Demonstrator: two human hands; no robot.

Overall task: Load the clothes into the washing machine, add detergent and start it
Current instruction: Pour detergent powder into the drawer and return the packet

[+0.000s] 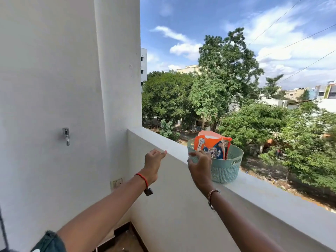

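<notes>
The detergent packet [211, 142], orange with a blue panel, stands on end in a pale teal basket [227, 170], against the basket's far left side. Its long axis runs nearly vertical, its printed face is turned toward the camera, and its lettering reads upside down. The crumpled upper end rises above the rim. The basket sits on the flat top of the white balcony ledge [272, 195], right of centre, with trees and rooftops beyond.

The right hand [200, 166] is raised just in front of the basket's near left rim, back toward the camera and fingers loosely bent. Whether it touches the rim or the packet cannot be told. The left hand [153, 164] is stretched out further left, fingers straight and holding nothing, its tips at the ledge's near edge. A metal tap [66, 135] sticks out of the white wall [45, 70] on the left.
</notes>
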